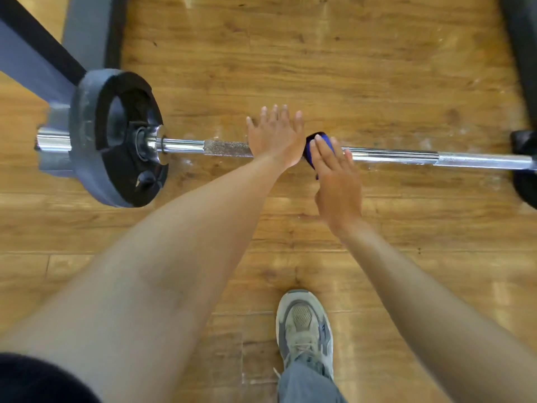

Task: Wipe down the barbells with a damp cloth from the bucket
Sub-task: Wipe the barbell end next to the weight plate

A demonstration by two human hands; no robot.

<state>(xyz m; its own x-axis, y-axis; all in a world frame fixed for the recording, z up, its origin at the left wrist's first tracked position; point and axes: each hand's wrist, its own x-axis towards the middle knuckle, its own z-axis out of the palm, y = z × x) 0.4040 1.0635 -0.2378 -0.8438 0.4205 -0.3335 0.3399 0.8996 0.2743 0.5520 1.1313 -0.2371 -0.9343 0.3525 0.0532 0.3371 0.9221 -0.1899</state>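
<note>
Pressing a blue cloth onto the chrome barbell with straight fingers, the right hand, left hand flat and spread over the bar just beside it, weight plate at left, wooden floor, grey sneaker below.

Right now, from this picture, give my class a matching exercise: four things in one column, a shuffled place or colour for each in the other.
Things: 1 cloth; 2 weight plate; 3 shoe; 4 left hand.
Descriptions: a grey-white, on the floor; b blue, under the right hand; c spread over the bar; d black, near the bar's end.
Pairs: 1-b, 2-d, 3-a, 4-c.
</note>
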